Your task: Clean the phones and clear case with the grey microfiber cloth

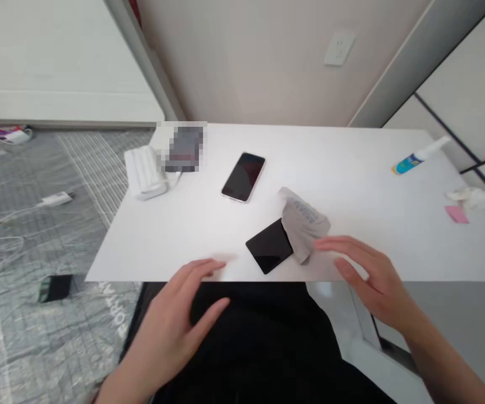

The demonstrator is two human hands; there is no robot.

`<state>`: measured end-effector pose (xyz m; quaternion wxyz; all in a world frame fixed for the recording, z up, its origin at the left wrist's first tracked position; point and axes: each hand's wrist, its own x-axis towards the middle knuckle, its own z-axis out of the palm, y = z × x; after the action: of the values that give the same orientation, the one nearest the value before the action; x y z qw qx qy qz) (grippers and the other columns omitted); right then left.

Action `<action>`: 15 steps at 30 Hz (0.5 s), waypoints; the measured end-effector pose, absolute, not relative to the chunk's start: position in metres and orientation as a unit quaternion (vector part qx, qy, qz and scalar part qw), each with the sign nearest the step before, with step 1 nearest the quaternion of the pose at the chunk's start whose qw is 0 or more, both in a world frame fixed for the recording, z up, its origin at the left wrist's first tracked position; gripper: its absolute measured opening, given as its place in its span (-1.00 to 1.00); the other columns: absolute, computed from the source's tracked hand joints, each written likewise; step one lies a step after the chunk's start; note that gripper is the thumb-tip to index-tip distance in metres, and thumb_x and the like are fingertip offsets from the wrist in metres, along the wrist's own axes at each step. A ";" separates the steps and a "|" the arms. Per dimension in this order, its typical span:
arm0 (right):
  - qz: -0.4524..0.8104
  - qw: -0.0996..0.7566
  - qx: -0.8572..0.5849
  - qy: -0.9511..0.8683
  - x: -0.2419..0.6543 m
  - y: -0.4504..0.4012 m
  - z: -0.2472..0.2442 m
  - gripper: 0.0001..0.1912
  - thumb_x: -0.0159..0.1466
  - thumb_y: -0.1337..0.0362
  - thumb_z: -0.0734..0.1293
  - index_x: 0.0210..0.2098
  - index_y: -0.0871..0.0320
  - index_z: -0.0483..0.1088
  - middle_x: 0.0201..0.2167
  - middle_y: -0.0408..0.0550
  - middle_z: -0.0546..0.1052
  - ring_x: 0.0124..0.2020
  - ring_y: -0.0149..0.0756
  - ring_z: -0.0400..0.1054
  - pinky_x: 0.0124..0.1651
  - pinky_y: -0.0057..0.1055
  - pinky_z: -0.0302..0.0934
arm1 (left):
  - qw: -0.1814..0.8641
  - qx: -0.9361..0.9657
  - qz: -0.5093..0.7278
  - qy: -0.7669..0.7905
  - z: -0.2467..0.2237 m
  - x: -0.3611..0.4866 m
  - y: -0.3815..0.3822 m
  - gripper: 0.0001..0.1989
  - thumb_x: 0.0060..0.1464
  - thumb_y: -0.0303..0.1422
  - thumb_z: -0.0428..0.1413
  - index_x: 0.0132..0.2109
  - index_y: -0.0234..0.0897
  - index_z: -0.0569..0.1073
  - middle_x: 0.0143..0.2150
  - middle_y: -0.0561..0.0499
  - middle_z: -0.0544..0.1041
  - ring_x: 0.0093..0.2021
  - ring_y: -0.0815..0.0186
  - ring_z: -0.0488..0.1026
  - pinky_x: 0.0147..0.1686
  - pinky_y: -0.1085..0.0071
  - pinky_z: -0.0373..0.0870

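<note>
Left hand (170, 331) and right hand (368, 280) are held open, empty. Grey cloth (303, 224) is draped slantwise over a black slab (268, 246), just beside the right hand.

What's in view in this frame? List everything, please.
white table: one, white, before the person
smartphone: one, black, mid-table
black rectangular pad: one, black, near table's front edge
grey cloth: one, grey, over pad's edge
spray bottle: one, blue and white, lying table right
pink note: one, pink, table right
crumpled tissue: one, white, beside note
plastic case: one, white, table's far left
wall socket: one, white, on wall
charger: one, white, on floor
left hand: one, at front edge
right hand: one, beside cloth
</note>
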<state>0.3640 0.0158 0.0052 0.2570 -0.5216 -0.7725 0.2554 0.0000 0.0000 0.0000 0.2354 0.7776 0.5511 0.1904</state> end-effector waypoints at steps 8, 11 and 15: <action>0.055 0.135 -0.470 -0.871 0.291 0.037 -0.049 0.08 0.32 -0.42 0.08 0.52 0.26 -0.06 0.52 0.19 0.04 0.53 0.10 -0.10 0.49 0.18 -0.10 | 0.142 0.807 0.273 0.503 -0.050 0.081 0.034 -0.01 0.21 -0.14 0.25 0.52 -0.28 -0.17 0.21 -0.29 0.45 0.17 -0.03 0.44 0.14 0.02 0.48; 0.073 0.114 -0.407 -0.903 0.288 0.032 -0.047 0.12 0.29 -0.47 0.06 0.53 0.23 -0.09 0.52 0.10 0.04 0.52 0.01 -0.07 0.51 0.06 -0.08 | 0.140 0.807 0.283 0.499 -0.052 0.078 0.036 0.02 0.18 -0.16 0.28 0.52 -0.27 -0.18 0.20 -0.27 0.47 0.12 -0.02 0.46 0.09 0.05 0.50; 0.019 0.103 -0.526 -0.844 0.299 0.036 -0.041 0.01 0.38 -0.35 0.09 0.54 0.23 -0.16 0.51 0.16 0.06 0.51 0.07 -0.04 0.49 0.16 -0.09 | 0.164 0.793 0.277 0.518 -0.050 0.077 0.037 0.12 0.10 -0.11 0.35 0.52 -0.23 -0.19 0.18 -0.21 0.48 0.13 0.00 0.46 0.11 0.07 0.48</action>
<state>0.2994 0.0357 -0.0407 0.1030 -0.5265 -0.8437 0.0187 0.0765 0.0367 -0.0496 0.1635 0.7926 0.5177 0.2774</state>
